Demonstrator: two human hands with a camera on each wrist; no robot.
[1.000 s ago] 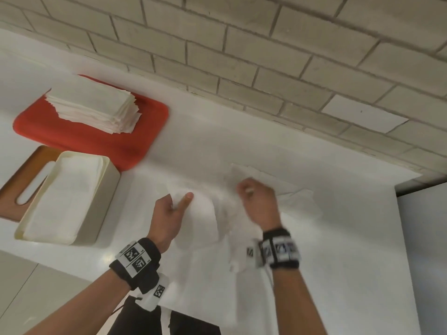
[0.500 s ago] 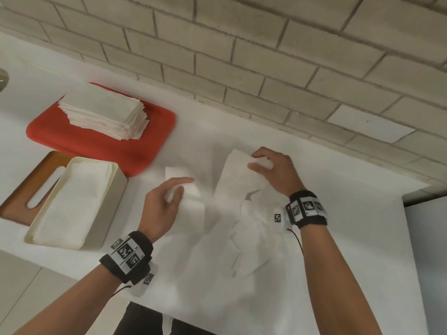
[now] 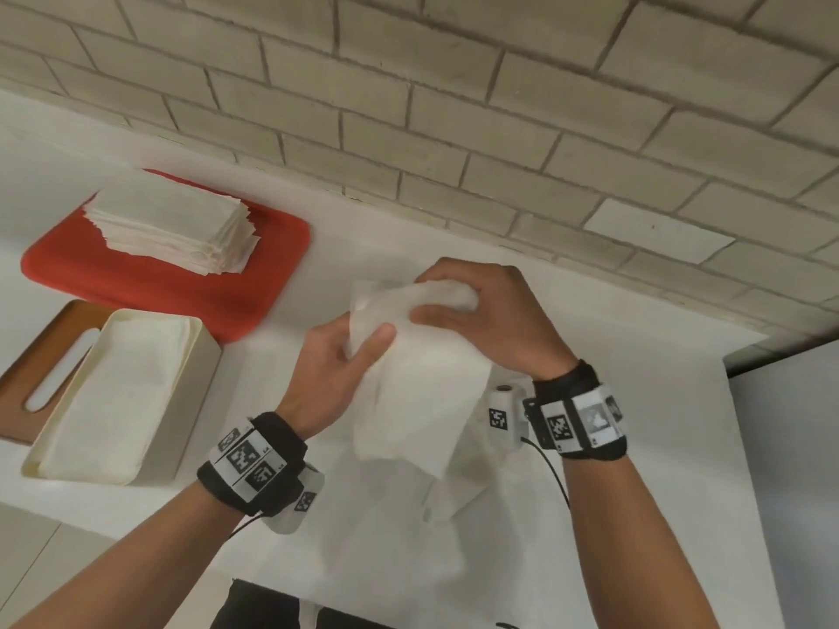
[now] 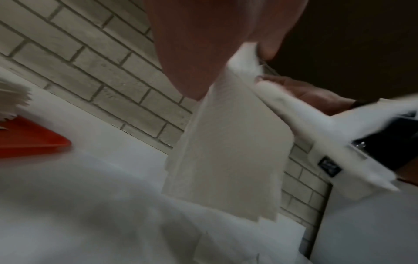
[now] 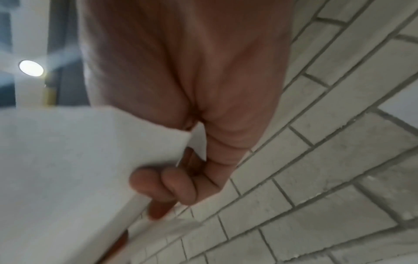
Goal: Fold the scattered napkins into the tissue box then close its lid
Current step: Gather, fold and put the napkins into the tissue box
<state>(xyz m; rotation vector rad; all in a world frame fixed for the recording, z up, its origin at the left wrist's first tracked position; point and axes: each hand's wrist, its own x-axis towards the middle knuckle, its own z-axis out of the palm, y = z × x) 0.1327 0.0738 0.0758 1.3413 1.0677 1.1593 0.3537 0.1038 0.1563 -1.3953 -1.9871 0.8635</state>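
Both hands hold one white napkin (image 3: pixel 420 392) up above the white counter. My left hand (image 3: pixel 358 351) pinches its upper left part between thumb and fingers. My right hand (image 3: pixel 458 301) grips its top edge with curled fingers. In the left wrist view the napkin (image 4: pixel 228 160) hangs down from my left hand (image 4: pixel 248 51). In the right wrist view my right hand (image 5: pixel 176 180) has its fingers curled round the napkin (image 5: pixel 74 169). More loose napkins (image 3: pixel 408 537) lie under my hands. The cream tissue box (image 3: pixel 190 401) stands open at the left with napkins inside. Its wooden slotted lid (image 3: pixel 27 392) lies beside it.
A red tray (image 3: pixel 254 283) behind the box carries a stack of folded napkins (image 3: pixel 172 224). A brick wall (image 3: pixel 454 106) runs along the back of the counter. The counter's front edge lies near my forearms, and a grey surface (image 3: pixel 790 469) adjoins at the right.
Both hands have lifted off the counter and come together. The right hand brought its napkin over to the left hand, which now pinches the same sheet held in the air.
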